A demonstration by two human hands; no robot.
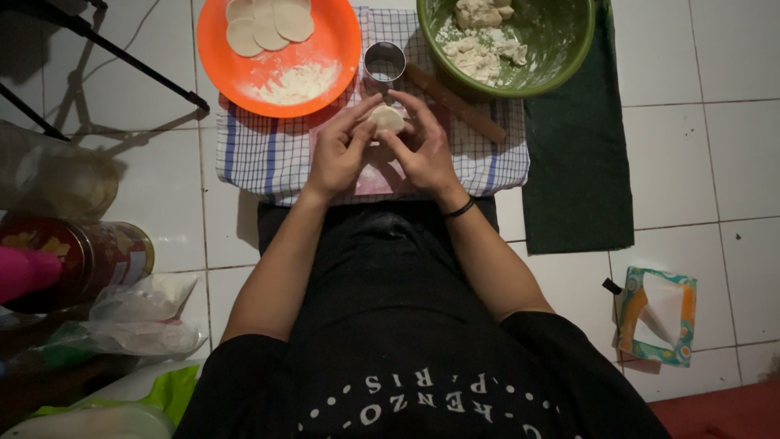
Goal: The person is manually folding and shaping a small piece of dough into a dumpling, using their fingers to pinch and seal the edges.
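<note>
Orange plate (341,49) w/ dough rounds (268,23) upper left-center; green bowl (569,57) w/ dough scraps upper right; metal cup cutter (383,63) and wooden rolling pin (455,104) betw. them, just above hands. All on checked cloth (260,150). Tissue box (656,315) lower right. Left hand (340,154) and right hand (422,150) meet at center, fingertips pinched narrow around small dough piece (387,119), wrists angled inward.

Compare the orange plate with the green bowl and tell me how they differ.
The orange plate is shallow and flat; the green bowl is deep-walled. The orange plate holds flat round dough discs and a flour pile; the green bowl holds rough dough lumps. Both are round and rest partly on the checked cloth.
</note>
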